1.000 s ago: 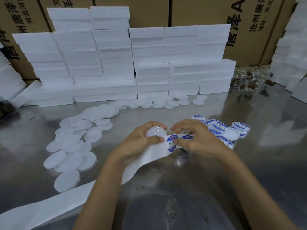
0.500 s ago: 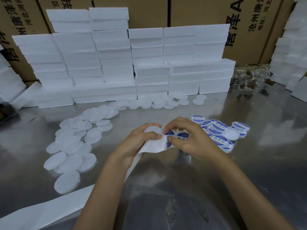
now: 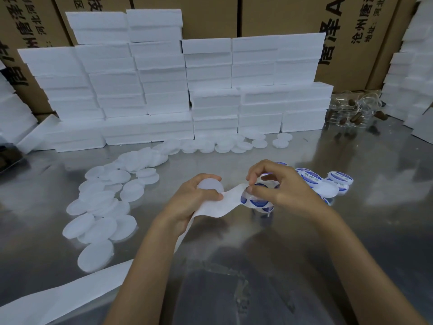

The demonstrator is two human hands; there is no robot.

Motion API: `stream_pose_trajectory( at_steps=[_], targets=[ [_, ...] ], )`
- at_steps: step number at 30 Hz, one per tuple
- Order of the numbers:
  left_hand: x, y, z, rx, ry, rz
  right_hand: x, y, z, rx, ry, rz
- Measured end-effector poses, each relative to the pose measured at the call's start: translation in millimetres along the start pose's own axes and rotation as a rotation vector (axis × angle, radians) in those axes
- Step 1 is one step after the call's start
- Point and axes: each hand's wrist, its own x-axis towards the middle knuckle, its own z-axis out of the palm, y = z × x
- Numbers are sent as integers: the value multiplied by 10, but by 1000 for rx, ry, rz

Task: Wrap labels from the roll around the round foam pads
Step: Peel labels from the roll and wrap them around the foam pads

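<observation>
My left hand (image 3: 192,200) grips a bare round white foam pad (image 3: 209,184) and pins the white backing strip (image 3: 225,202) under its thumb. My right hand (image 3: 278,188) pinches a blue-and-white label (image 3: 256,198) at the strip's end, just right of the pad. The used backing trails down past my left forearm to the lower left (image 3: 58,299). Bare foam pads (image 3: 103,214) lie scattered on the left of the steel table (image 3: 351,231). Labelled pads (image 3: 337,181) are heaped just beyond my right hand.
Stacks of white foam blocks (image 3: 210,95) line the back of the table, with cardboard cartons (image 3: 281,17) behind them. More bare pads (image 3: 234,144) lie along the foot of the stacks. Clear containers (image 3: 356,111) sit at the back right. More foam stacks (image 3: 412,73) stand on the right.
My right hand has lifted a little and pulled away from the pad, drawing the label end of the strip rightward. The left hand keeps hold of the pad, now more exposed.
</observation>
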Motion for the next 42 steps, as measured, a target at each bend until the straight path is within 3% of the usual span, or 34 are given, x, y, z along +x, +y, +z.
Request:
stream_pose_trajectory(
  at_steps=[7,12,15,21,42],
  targets=[
    [-60,2,30,-11,-21,21,28,51,-151,306,142,49],
    [-95,187,182,-181,39,171,37,-64,-12,454,209,97],
    [-153,257,290,-376,-89,167,45,-118,121,477,230,66],
    [-238,249,444,-495,-247,109,44,-180,304,306,297,-8],
    [-233,240,547,-398,-156,139,10,-97,473,-136,481,-75]
  ],
)
